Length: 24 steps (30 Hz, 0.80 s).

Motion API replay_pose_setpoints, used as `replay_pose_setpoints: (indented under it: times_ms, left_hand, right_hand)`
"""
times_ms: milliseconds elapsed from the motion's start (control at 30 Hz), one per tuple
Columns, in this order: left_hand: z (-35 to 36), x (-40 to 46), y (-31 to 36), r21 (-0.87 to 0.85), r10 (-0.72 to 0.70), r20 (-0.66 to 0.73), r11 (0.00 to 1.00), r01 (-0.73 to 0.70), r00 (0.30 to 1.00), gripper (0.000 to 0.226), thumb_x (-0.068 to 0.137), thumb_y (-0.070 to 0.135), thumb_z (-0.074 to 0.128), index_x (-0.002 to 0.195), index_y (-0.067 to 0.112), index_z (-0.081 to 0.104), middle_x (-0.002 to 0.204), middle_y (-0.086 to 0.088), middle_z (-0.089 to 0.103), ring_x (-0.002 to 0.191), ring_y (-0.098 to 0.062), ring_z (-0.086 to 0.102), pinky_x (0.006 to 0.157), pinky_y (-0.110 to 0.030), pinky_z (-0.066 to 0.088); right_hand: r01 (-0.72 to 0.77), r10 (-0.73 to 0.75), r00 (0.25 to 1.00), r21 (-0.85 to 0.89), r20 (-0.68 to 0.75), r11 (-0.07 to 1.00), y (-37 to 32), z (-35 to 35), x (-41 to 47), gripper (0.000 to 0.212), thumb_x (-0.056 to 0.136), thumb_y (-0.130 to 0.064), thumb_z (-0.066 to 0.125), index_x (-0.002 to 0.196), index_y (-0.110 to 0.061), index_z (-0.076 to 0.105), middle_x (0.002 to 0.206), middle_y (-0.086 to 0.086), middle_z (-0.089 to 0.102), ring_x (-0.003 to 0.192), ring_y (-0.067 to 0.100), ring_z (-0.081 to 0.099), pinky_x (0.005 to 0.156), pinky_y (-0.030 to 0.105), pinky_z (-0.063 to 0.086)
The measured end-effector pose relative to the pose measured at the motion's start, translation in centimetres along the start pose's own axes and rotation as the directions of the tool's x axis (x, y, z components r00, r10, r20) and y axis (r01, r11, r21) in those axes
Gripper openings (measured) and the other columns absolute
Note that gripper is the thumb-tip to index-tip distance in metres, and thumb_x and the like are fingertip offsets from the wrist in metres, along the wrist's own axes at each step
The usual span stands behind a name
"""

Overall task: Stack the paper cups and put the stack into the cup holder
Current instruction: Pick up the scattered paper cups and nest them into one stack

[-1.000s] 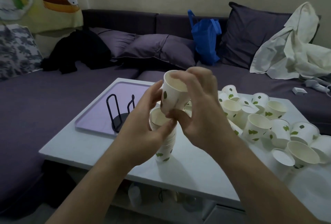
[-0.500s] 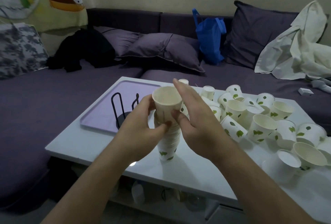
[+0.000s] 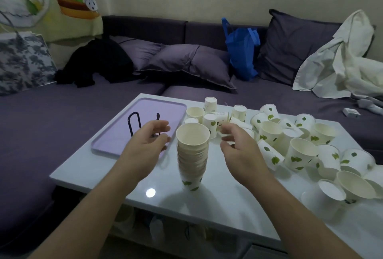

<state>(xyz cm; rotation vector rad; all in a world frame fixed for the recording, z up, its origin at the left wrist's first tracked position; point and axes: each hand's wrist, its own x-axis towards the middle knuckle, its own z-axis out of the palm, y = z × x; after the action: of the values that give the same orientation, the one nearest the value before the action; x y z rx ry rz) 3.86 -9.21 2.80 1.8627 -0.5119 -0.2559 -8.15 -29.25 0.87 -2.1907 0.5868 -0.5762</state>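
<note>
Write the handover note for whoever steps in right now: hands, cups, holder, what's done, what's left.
Left hand: open, holding nothing, just left of the stack.
Right hand: open, empty, just right of it.
Stack of cups: upright on the white table, touched by neither hand.
Cup holder: empty, on the purple tray.
Done: several cups nested.
Left: many loose cups on the right to add, then the stack goes into the holder.
</note>
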Motion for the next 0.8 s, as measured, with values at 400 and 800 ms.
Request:
replay_pose_setpoints:
  times_ms: [400, 800]
  left_hand:
    - [6.0, 13.8, -5.8, 0.395, 0.105, 0.267, 0.895, -0.208, 0.958, 0.064, 0.090, 0.014, 0.080, 0.146, 0.028, 0.053, 0.143, 0.010, 0.041, 0.117, -0.010, 0.056, 0.075, -0.009, 0.038]
    - [8.0, 12.1, -5.9, 0.211, -0.021, 0.124, 0.977, -0.005, 0.992, 0.026, 0.095, 0.006, 0.066, 0.086, 0.023, 0.048, 0.088, 0.002, 0.059, 0.078, -0.017, 0.050, 0.065, -0.027, 0.041]
  right_hand:
    - [0.078, -0.020, 0.990, -0.416, 0.141, 0.906, 4.0, 4.2, 11.0, 0.059, 0.099, -0.008, 0.054, 0.155, -0.020, 0.040, 0.167, -0.002, 0.024, 0.139, 0.027, 0.048, 0.109, 0.042, 0.048]
    - [0.009, 0.006, 1.000, -0.470, 0.031, 0.883, 4.1, 5.8, 12.2, 0.027, 0.093, -0.041, 0.065, 0.097, -0.023, 0.045, 0.110, -0.007, 0.055, 0.085, 0.020, 0.055, 0.060, 0.034, 0.042]
